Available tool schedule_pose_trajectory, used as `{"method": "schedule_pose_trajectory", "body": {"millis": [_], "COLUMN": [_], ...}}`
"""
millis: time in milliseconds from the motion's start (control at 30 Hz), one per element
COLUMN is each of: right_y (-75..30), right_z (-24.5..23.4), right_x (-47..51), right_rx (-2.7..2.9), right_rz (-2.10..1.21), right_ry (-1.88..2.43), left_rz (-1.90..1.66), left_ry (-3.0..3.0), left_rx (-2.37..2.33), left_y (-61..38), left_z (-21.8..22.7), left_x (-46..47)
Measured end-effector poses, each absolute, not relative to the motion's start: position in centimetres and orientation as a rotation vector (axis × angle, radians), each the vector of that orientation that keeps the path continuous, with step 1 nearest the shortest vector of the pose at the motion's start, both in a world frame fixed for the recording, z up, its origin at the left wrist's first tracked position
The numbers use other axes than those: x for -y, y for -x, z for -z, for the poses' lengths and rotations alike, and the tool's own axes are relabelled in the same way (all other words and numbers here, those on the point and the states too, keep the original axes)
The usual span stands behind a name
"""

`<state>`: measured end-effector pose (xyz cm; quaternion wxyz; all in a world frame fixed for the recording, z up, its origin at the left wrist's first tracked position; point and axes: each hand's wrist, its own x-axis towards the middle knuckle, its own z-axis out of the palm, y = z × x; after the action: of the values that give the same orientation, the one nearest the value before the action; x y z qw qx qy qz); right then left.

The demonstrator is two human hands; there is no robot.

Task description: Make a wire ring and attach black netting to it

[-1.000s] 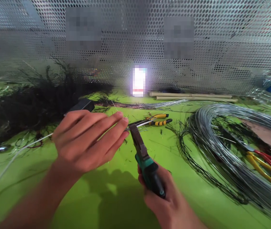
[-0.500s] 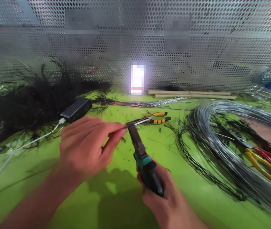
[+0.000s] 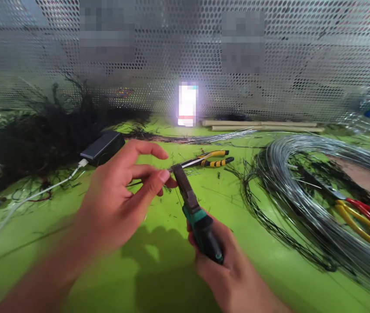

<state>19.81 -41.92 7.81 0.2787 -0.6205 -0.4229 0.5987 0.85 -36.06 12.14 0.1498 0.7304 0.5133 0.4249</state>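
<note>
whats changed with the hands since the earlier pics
The left hand has turned and opened: its index finger, pinched to the thumb half a second ago, is now lifted away. The black box, mostly covered at first, shows more fully. Whether anything was let go is unclear. Unchanged: the right hand grips the green-and-black pliers; the yellow-and-black pliers and wire coil lie as before.

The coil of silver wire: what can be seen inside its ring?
Inside the coil lie black strands, red and yellow handles and a metal part. Whatever the strands cover is hidden; the picture cuts off the ring's right side.
</note>
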Motion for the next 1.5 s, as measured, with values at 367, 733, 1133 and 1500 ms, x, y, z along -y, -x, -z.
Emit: {"method": "schedule_pose_trajectory", "body": {"millis": [367, 733, 1133, 1500], "right_y": [-20.6, -20.9, -21.6, -21.3], "right_z": [-8.8, -8.4, -8.6, -8.2], "right_x": [41.2, 41.4, 40.0, 39.8], "right_rx": [1.135, 1.178, 1.455, 1.504], "right_rz": [-1.763, -1.74, -1.79, -1.674], "right_ry": [1.568, 1.65, 1.407, 1.453], "left_rz": [-1.322, -1.452, -1.633, -1.386], "left_ry": [-3.122, -3.241, -2.995, -2.532], "left_rx": [-1.412, -1.161, -1.176, -1.391], "left_y": [0.4, 1.9, 1.5, 0.9], "left_z": [-10.4, -9.9, -9.5, -10.1], "left_x": [34.7, 34.2, 33.0, 33.9]}}
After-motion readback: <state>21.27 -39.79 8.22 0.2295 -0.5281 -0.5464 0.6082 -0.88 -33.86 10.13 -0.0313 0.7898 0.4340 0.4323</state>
